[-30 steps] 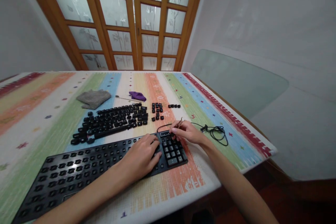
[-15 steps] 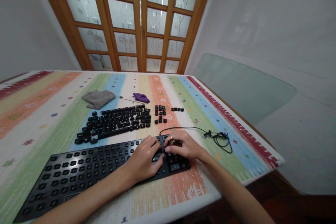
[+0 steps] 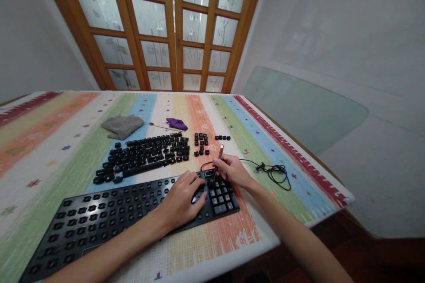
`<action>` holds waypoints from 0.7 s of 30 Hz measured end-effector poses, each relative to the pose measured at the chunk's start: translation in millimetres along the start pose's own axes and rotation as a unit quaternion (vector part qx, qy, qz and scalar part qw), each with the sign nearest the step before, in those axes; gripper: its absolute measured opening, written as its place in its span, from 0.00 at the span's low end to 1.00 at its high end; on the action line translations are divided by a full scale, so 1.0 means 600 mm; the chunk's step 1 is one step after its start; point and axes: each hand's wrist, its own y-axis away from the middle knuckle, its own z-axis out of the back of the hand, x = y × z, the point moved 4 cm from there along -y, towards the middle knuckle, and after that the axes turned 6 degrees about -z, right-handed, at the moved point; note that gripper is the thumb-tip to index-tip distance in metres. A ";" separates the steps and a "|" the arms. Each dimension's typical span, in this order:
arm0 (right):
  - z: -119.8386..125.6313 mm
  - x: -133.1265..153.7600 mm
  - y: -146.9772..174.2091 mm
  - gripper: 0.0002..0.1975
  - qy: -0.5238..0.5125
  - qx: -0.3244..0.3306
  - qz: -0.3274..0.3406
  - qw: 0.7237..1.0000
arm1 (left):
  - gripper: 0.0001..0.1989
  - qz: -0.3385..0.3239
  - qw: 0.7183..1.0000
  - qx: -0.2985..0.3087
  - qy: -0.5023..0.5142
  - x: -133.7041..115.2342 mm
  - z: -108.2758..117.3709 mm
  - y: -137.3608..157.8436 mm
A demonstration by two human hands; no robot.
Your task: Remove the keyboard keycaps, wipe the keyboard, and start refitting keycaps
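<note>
A black keyboard [image 3: 133, 203] lies at a slant near the table's front edge. Its left and middle parts show bare switches, while dark keycaps [image 3: 221, 200] sit on the number pad at the right. My left hand [image 3: 182, 196] rests on the keyboard just left of that pad, fingers curved and thumb apart. A dark, glossy patch shows between thumb and fingers. My right hand [image 3: 229, 169] pinches a slim dark tool with a coppery upper end [image 3: 221, 150]. The tool stands nearly upright, its lower end at the number pad's top-left keys; the exact contact is hidden.
Loose black keycaps [image 3: 146, 154] lie in rows behind the keyboard, with smaller groups [image 3: 201, 140] to their right. Farther back are a grey cloth [image 3: 122, 127], a thin rod [image 3: 162, 126] and a purple cloth [image 3: 177, 124]. A coiled cable [image 3: 277, 174] lies at the right.
My right hand has shifted up and back from over the number pad, uncovering its keycaps. The slim tool now stands visible in its fingers. My left hand stays in place.
</note>
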 end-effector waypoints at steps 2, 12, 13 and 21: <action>0.006 0.003 0.001 0.25 -0.021 0.001 0.004 1.000 | 0.08 -0.003 1.000 0.000 -0.005 0.000 0.000 0.001; 0.000 0.013 0.014 0.23 -0.076 0.127 0.037 0.988 | 0.13 -0.007 0.999 -0.027 0.019 0.003 0.005 0.002; -0.003 0.013 0.015 0.22 -0.077 0.140 0.039 0.986 | 0.11 -0.006 0.999 -0.029 0.023 0.003 0.005 0.002; -0.009 0.010 0.013 0.22 -0.076 0.183 0.027 0.980 | 0.04 0.006 0.999 -0.038 0.028 0.006 0.006 0.003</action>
